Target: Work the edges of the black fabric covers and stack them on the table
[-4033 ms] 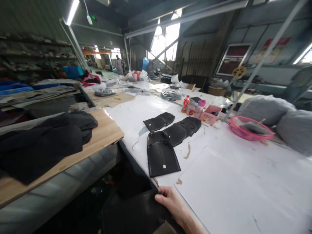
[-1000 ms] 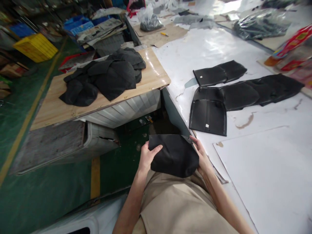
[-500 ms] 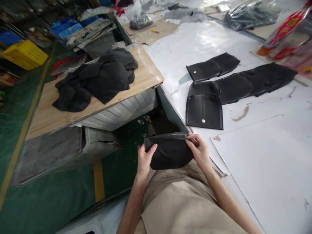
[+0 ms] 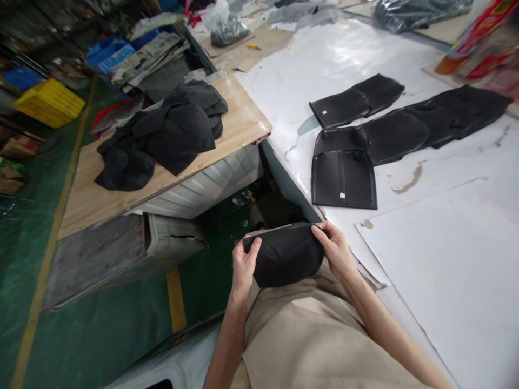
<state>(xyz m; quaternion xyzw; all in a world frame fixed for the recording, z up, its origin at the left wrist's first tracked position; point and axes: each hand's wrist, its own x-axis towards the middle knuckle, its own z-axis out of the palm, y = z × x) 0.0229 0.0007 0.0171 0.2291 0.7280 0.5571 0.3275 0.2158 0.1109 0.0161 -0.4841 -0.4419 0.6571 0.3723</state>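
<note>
Stretched between my two hands is a black fabric pouch (image 4: 287,258), held over my lap near the table edge. My left hand (image 4: 245,265) pinches its left upper corner, thumb on the near face. At the opposite upper corner my right hand (image 4: 333,246) grips the rim, thumb in front. The fingers behind the cloth are partly hidden. On the white table beyond lies a flat black piece (image 4: 344,175) with a small white tag. A row of overlapping black pieces (image 4: 425,127) runs right from it, and another short black stack (image 4: 357,101) lies behind.
A heap of black fabric (image 4: 166,135) lies on a wooden board (image 4: 243,116) to the left. Below it stands a pale bin (image 4: 174,237). Farther off are a yellow crate (image 4: 51,102), a plastic bag (image 4: 227,27) and red packaging (image 4: 478,38).
The pouch's upper edge, slightly parted before, is now drawn closer together, and its near face shows more. Both hands keep hold of the corners. The view has shifted a little.
</note>
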